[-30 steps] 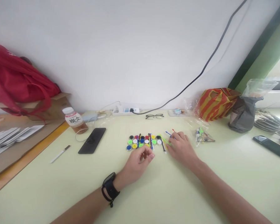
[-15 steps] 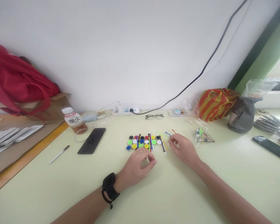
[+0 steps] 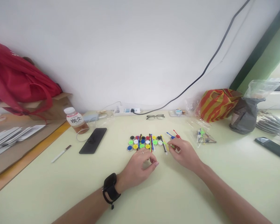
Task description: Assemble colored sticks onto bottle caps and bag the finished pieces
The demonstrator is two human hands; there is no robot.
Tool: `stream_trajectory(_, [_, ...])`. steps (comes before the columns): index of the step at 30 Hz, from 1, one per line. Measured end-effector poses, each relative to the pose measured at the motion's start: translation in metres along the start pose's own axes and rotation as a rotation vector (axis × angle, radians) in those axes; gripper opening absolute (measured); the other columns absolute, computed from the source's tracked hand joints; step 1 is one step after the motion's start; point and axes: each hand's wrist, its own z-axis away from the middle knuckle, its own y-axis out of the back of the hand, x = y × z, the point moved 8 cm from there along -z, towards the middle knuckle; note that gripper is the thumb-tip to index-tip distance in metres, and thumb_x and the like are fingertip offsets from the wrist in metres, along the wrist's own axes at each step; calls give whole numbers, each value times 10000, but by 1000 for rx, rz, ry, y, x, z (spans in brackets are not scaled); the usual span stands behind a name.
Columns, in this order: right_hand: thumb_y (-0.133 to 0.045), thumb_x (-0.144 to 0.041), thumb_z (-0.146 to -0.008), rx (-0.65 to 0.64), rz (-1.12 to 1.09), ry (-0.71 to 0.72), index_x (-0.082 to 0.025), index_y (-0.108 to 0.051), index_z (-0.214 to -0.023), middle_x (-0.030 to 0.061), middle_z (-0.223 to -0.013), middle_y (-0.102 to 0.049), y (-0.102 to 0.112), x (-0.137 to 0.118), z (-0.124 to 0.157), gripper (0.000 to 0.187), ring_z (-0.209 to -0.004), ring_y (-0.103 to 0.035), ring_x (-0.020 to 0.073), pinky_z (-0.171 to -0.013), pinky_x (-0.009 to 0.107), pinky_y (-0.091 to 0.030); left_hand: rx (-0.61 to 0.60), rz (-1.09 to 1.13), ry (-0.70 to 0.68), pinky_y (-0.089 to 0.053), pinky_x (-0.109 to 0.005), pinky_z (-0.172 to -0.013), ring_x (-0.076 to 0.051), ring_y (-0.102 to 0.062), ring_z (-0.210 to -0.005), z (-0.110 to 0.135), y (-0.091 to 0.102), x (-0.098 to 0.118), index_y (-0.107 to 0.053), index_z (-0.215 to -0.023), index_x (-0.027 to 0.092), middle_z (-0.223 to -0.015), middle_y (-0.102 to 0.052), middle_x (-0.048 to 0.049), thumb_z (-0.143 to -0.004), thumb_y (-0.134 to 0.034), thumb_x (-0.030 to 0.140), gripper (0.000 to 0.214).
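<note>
My right hand (image 3: pixel 184 154) is closed in a pinch at the right end of a group of small plastic parts. A thin light-green arrow (image 3: pixel 165 143) shows at its fingertips. Just beyond those fingers lie a blue arrow (image 3: pixel 170 134) and a red arrow (image 3: pixel 176 134), each by a disc of its own colour. My left hand (image 3: pixel 137 163) rests on the table in front of the group, fingers curled and thumb against the index finger, nothing visible in it. Several coloured discs (image 3: pixel 142 141) sit in rows, with bundled arrows (image 3: pixel 151 141) and a black arrow (image 3: pixel 163 144) among them.
A clear bag of small parts (image 3: pixel 205 137) lies to the right. Glasses (image 3: pixel 155 117) and a power strip (image 3: pixel 126 112) are by the wall. Leftward are a phone (image 3: pixel 93 140), a bottle (image 3: pixel 76 120) and a white pen (image 3: pixel 61 154). A striped bag (image 3: pixel 219 104) stands at the back right.
My right hand has drawn slightly towards me, uncovering the discs by the red and blue arrows. The light-green arrow now shows at its fingertips. My left hand stays curled in place.
</note>
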Motion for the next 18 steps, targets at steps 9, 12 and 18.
stream_trajectory(9, [-513,-141,-867,-50,92,36,-212,-610,-811,5,-697,-630,-5,-3,1,132,-673,-585,173,-638,287,-395,-7,4,-3,-482,-356,-850,-197,-615,-887,1,0,1,-642,-886,222,-855,-670,-18,-955,-625,216,71])
stream_trajectory(12, [-507,-135,-868,-56,122,58,-211,-589,-787,12,-693,-628,-5,-4,0,138,-664,-576,175,-652,294,-394,-12,5,-9,-481,-360,-847,-198,-613,-885,1,0,1,-641,-887,222,-856,-670,-20,-956,-623,216,72])
stream_trajectory(18, [-487,-139,-899,-60,148,97,-205,-570,-754,18,-683,-608,-5,-11,1,180,-668,-558,174,-637,291,-376,-14,6,2,-476,-356,-849,-196,-616,-890,2,-1,0,-641,-884,223,-854,-668,-16,-954,-626,213,73])
